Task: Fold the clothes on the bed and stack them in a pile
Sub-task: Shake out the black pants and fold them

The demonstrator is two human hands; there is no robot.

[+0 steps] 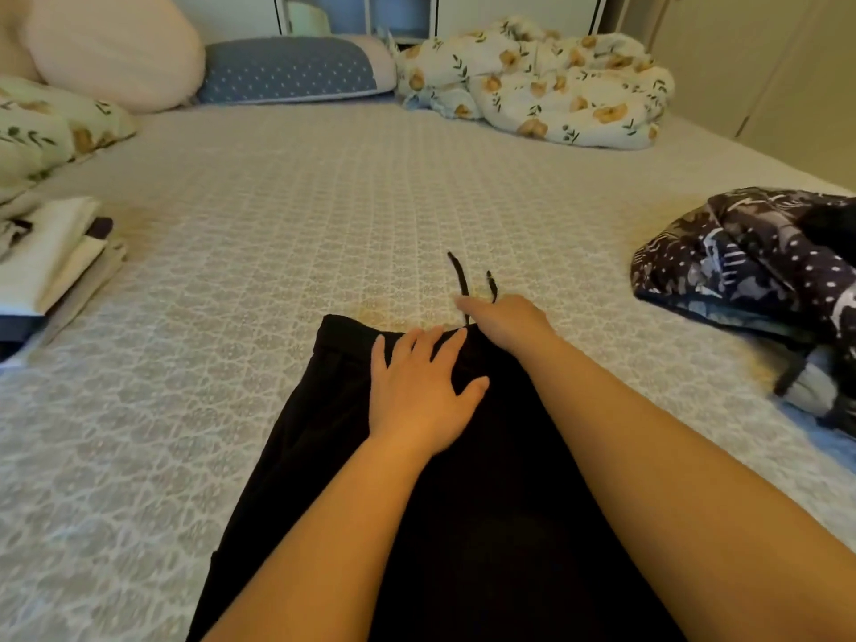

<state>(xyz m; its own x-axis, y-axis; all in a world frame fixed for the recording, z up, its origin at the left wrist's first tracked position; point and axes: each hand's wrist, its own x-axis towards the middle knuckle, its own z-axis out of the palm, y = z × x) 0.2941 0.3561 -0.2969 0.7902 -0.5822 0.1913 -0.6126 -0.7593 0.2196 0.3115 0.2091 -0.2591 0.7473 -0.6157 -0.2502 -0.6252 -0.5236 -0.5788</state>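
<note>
Pressing flat, with left hand [419,396] released, on black trousers [324,456] on bed [231,271]. Pinching the drawstring [461,275] with right hand [502,319], it seems.

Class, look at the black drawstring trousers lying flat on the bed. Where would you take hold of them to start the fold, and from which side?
Grip the black trousers at the waistband, probably at its bare left corner, coming from the left. It lies flat as a thick straight edge at the far end, while the left hand presses beside it and the right hand is at the drawstring.
</note>
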